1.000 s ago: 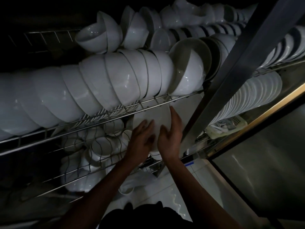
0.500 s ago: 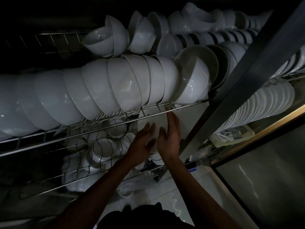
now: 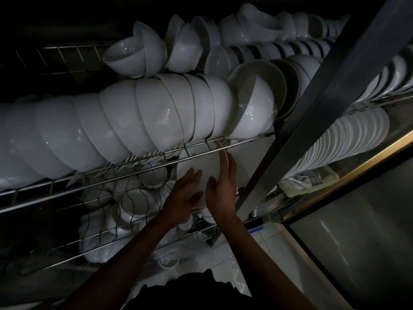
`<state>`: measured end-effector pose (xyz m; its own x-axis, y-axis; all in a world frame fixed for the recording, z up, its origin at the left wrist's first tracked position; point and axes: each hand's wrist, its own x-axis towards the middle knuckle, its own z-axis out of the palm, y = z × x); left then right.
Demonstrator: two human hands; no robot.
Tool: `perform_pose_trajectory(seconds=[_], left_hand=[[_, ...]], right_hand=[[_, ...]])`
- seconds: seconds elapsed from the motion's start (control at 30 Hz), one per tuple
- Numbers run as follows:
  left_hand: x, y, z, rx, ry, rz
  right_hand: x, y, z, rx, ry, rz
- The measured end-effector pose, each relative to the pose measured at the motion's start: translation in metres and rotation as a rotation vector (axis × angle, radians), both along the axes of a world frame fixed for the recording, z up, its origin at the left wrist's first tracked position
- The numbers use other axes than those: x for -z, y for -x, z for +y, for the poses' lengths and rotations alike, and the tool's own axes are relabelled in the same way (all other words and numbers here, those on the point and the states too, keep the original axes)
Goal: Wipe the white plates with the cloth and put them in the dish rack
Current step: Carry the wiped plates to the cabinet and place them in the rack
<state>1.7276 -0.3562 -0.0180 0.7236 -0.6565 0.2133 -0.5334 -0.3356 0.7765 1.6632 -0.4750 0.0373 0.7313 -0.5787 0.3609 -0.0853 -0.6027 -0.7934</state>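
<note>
Two bare forearms reach up from the bottom of the frame into a dim wire dish rack (image 3: 125,177). The left hand (image 3: 184,196) lies with fingers straight against the face of a white plate (image 3: 201,162), while the right hand (image 3: 222,186) cups the plate's right edge, fingers extended upward along its rim. The plate stands on the rack's lower tier at its right end, just under the upper tier's front rail and beside a slanted metal post (image 3: 312,104). To the left on the lower tier sit small white cups (image 3: 134,202). Above, a long row of white bowls (image 3: 134,121) leans along the upper tier. Farther right, past the post, stacked plates (image 3: 348,139) stand on edge.
</note>
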Motion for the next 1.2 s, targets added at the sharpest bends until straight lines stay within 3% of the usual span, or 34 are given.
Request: perform_pose_trajectory(seconds=[0.17, 0.37, 0.5, 0.9, 1.2], left_hand=[[0.009, -0.002, 0.002, -0.018, 0.015, 0.037], [0.017, -0.005, 0.007, -0.060, 0.027, 0.216], [0.017, -0.006, 0.009, -0.076, -0.036, 0.126], [0.008, 0.008, 0.010, -0.211, -0.085, 0.123], [0.001, 0.025, 0.013, -0.215, -0.156, 0.019]], right_hand=[[0.003, 0.003, 0.000, -0.001, 0.039, 0.085], [0.010, 0.007, -0.006, -0.027, 0.055, 0.087], [0.014, 0.009, -0.009, -0.045, 0.052, 0.115], [0.012, 0.019, -0.003, -0.050, 0.034, 0.068], [0.016, 0.037, -0.002, -0.088, 0.021, 0.062]])
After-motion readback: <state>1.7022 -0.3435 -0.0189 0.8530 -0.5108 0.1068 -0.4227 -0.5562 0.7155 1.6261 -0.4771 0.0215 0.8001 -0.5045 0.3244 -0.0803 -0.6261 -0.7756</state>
